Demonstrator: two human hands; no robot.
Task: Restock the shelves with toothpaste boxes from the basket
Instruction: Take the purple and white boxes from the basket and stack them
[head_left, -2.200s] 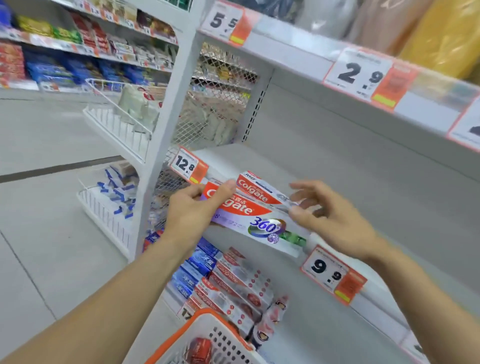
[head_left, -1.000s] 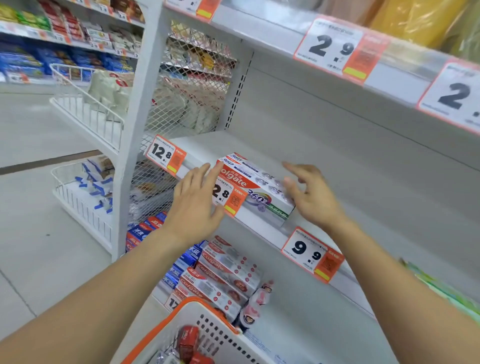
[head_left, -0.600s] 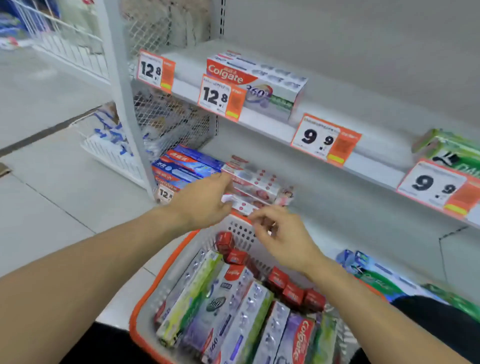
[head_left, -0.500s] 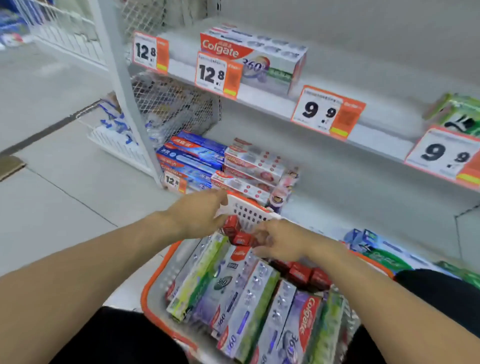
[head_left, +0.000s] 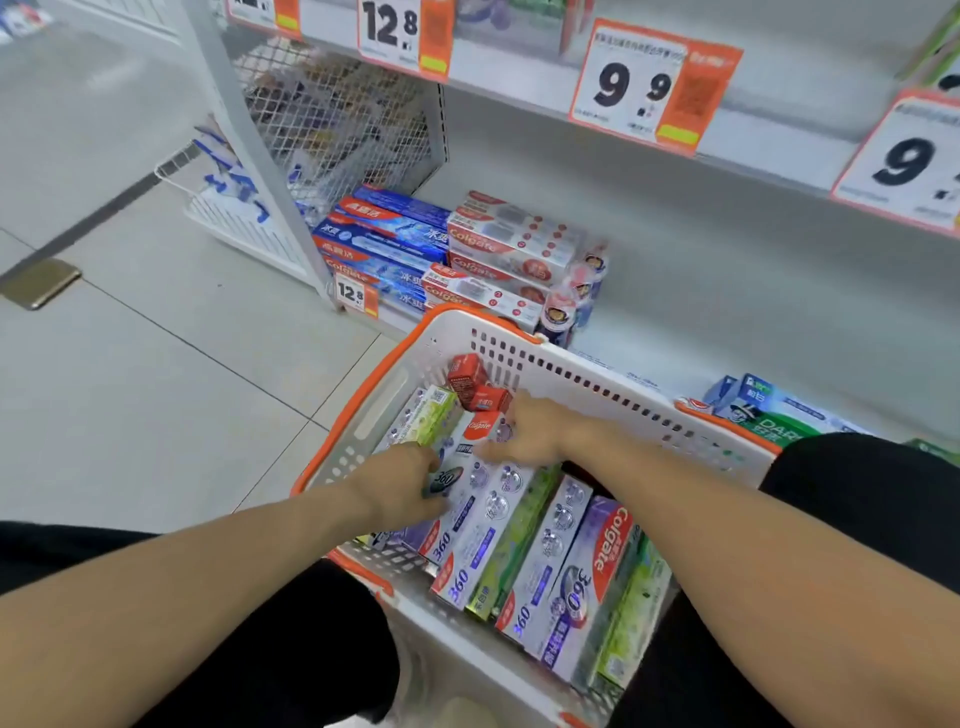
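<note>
A white basket (head_left: 571, 371) with an orange rim sits in front of me, holding several Colgate 360 toothpaste boxes laid side by side and small red boxes (head_left: 470, 382) at its far end. Both my hands are inside it on one white-and-purple toothpaste box (head_left: 470, 501). My left hand (head_left: 400, 483) curls over the box's left side near the 360 logo. My right hand (head_left: 532, 431) grips its far end by the red Colgate tab. The shelf edge (head_left: 519, 83) with its 12.8 and 9.9 price tags runs across the top.
Blue and red-white Colgate boxes (head_left: 447, 249) are stacked on the bottom shelf behind the basket, with green-blue boxes (head_left: 769, 410) further right. A mesh divider (head_left: 337, 119) and white upright close the shelf's left end. Tiled floor lies to the left.
Both hands left the box set on the upper shelf, dropped to the basket and took hold of another toothpaste box. My view tilted down with them.
</note>
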